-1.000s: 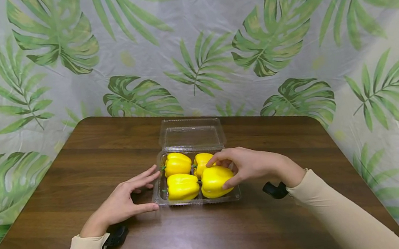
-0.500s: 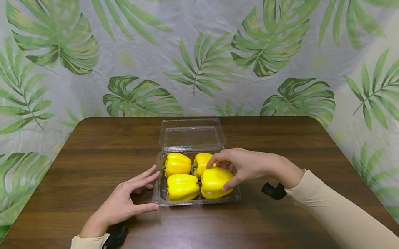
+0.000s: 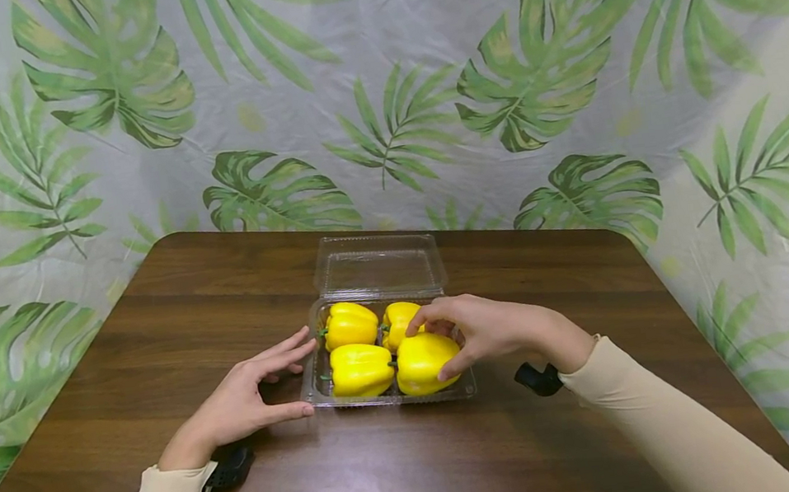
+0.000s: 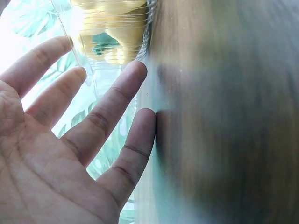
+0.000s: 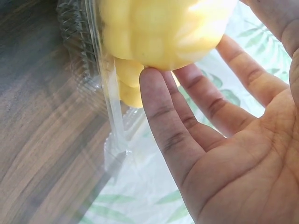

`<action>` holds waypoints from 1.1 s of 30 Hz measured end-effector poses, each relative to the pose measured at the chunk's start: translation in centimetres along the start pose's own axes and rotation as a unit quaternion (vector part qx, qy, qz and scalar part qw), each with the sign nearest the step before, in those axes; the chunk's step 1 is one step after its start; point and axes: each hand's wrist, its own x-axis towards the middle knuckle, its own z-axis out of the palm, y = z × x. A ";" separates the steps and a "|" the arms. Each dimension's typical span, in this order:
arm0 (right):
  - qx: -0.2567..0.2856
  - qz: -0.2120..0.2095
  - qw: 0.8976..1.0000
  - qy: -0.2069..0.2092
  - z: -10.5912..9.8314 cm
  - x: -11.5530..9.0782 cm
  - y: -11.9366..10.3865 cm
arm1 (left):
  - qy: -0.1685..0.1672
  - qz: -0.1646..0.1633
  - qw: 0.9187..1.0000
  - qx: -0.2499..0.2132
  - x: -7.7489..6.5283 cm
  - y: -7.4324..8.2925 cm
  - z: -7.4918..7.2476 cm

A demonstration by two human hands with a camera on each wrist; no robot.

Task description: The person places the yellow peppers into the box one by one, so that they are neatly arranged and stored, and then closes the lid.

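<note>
Yellow bell peppers fill a clear plastic clamshell box in two rows. My right hand holds the front right bell pepper, thumb on its near right side and fingertips on its far side. In the right wrist view, this pepper sits above the box's rim, against my fingertips. Behind it is a partly covered back right pepper. The front left pepper and back left pepper lie with green stems leftward. My left hand, fingers spread and extended, rests at the box's left edge.
The box's clear lid lies folded back toward the far table edge. Brown wood-grain table surrounds the box. A leaf-patterned curtain hangs behind it.
My right hand and the front right pepper have shifted very slightly left and toward me. My left hand, the box and the other peppers stay as they were.
</note>
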 end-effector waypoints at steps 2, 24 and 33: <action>-0.002 0.001 1.000 -0.001 0.0 0.1 0.1 | -0.001 -0.001 1.000 0.000 0.0 0.0 0.0; -0.020 0.008 1.000 -0.017 0.8 0.9 1.0 | -0.006 -0.002 1.000 -0.007 0.0 0.2 0.1; -0.037 -0.013 0.999 -0.004 1.2 1.2 1.0 | -0.003 0.000 1.000 -0.004 0.0 0.1 0.0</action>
